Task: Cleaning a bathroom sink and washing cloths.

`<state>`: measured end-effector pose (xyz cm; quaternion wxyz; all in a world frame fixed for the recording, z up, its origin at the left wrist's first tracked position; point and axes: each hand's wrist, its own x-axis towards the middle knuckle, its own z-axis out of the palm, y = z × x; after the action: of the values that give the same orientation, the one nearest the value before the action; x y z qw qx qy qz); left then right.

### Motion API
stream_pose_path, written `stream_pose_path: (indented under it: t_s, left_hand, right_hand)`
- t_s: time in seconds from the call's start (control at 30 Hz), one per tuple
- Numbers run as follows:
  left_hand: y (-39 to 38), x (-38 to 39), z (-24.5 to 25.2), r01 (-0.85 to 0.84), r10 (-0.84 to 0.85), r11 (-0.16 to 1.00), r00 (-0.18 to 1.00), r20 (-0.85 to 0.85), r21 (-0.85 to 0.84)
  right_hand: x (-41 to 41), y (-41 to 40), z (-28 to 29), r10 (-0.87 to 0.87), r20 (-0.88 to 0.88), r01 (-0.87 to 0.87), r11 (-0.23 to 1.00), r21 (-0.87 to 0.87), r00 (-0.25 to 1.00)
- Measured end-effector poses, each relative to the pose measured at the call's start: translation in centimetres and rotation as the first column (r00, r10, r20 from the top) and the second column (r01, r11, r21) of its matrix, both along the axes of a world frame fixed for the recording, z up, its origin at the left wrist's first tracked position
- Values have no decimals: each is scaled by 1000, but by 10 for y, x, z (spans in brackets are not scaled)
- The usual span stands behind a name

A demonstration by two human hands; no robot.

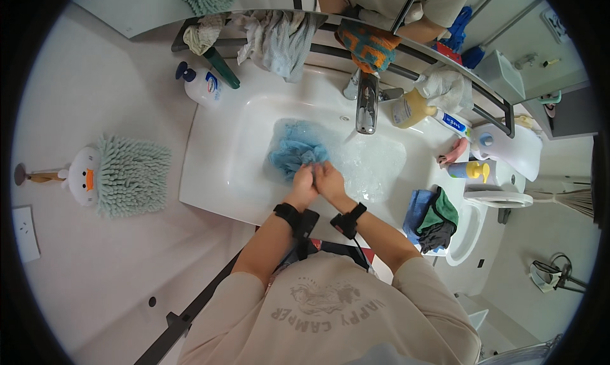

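Both hands are together over the basin of a white washbasin (214,160). My left hand (303,186) and my right hand (330,181) grip a wet light-blue cloth (298,150) between them. Most of the cloth spreads beyond my fingers, partly in sudsy water (374,167). The part inside my fingers is hidden. Foam floats mainly to the right of the cloth. A chrome faucet (367,107) reaches over the basin beyond my hands; whether water runs from it I cannot tell.
A white pump bottle (202,86) stands at the back left. On the right are a yellow bottle (411,110), a toothpaste tube (452,123), a yellow-topped pump bottle (464,170) and folded cloths (433,217). Overhead runs a dark rack (333,55) with hanging cloths. A chenille hand towel (133,176) hangs left.
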<state>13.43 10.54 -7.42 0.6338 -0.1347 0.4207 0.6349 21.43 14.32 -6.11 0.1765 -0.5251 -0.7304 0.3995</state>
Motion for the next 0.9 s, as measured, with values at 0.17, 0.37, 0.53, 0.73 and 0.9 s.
stream_pose_path:
  t_s: [0.17, 0.37, 0.53, 0.73, 0.9]
  left_hand:
    - [-7, 17, -8, -93, 94, 996, 993, 72, -15]
    - [-21, 2, -27, 192, -221, 972, 945, -240, -137]
    - [-22, -1, -19, 163, -183, 944, 982, -42, -287]
    - [-3, 24, 14, 203, -191, 952, 979, 70, -231]
    - [-5, 5, -11, 27, -15, 974, 998, 53, -224]
  right_hand:
    - [12, 37, -18, 90, 170, -90, 996, -11, 981]
    - [102, 128, -38, -472, 175, 502, 782, -369, 864]
    - [132, 128, -20, -362, 394, 327, 932, 153, 845]
    - [80, 72, -49, 237, 519, -307, 950, 51, 821]
    - [58, 50, -27, 591, 636, -677, 722, -143, 496]
